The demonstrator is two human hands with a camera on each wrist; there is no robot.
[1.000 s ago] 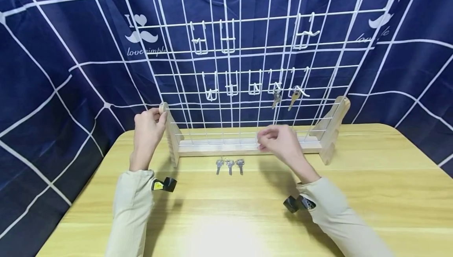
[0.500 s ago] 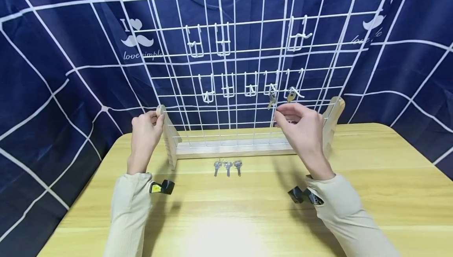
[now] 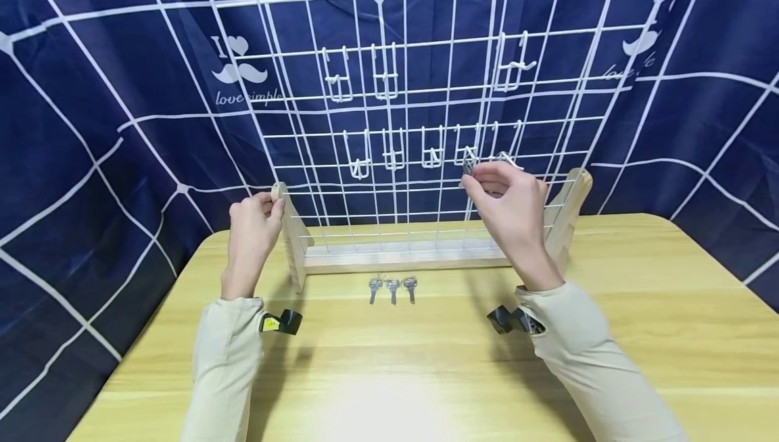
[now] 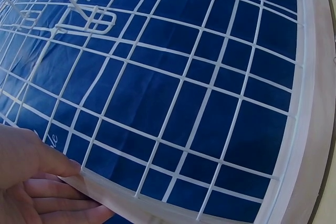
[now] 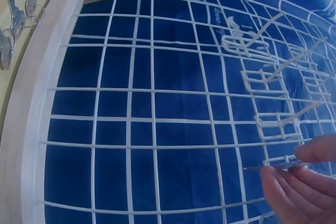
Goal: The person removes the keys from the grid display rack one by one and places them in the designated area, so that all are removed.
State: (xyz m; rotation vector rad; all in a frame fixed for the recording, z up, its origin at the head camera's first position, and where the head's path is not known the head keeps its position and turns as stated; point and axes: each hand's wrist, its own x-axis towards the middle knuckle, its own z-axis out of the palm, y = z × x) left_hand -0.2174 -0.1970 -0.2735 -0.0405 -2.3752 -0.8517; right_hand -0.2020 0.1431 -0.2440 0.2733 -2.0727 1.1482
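Note:
My left hand grips the top of the wooden side support at the left end of a white wire grid rack; in the left wrist view its thumb lies over the wood, its fingers beneath. My right hand is raised before the grid's lower hook row, its thumb and fingertips pinching a silver key at a hook. The right wrist view shows that key edge-on between thumb and fingers. Behind this hand, the brass-coloured key on the rightmost lower hook is hidden from the head view.
Three silver keys lie in a row on the wooden table, just in front of the rack's wooden base bar. More white wire hooks hang on the grid in two rows. A dark blue patterned cloth surrounds the table.
From near the base bar, my right hand has moved up and rightward, then slightly left onto the hanging silver key. My left hand stays on the side support. The head view has shifted slightly.

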